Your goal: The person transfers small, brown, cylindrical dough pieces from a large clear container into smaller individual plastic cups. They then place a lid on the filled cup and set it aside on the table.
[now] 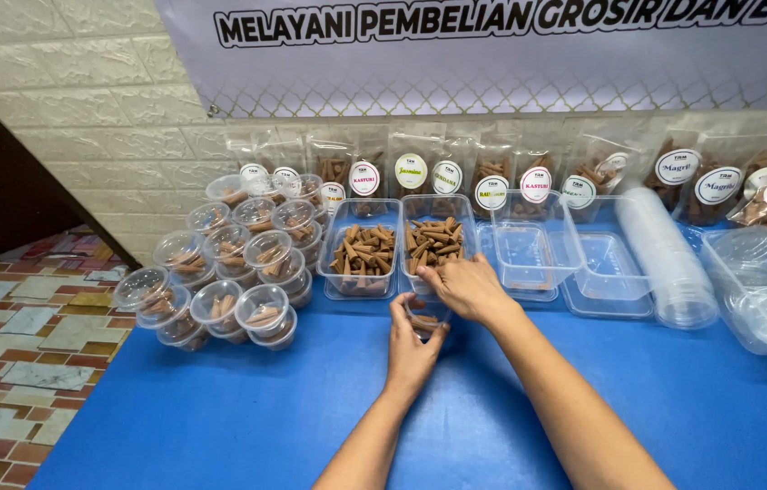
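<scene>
Two hands meet over a small clear cup (pixel 424 319) on the blue desk (pixel 220 408). Left hand (pixel 411 349) cups it from below, fingers curled round its wall; right hand (pixel 467 286) reaches above it, fingers bunched, contents hidden, beside the tray of brown cones (pixel 435 243). Filling appears under way; lidded filled cups (pixel 220 272) stand left.

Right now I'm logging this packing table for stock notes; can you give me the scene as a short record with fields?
Surface: blue table
Left hand: cupping a small clear plastic cup
Right hand: over that cup, at the clear rectangular tub of brown cones
Left side: stacked lidded cups of cones
Back: labelled cone bags
</scene>
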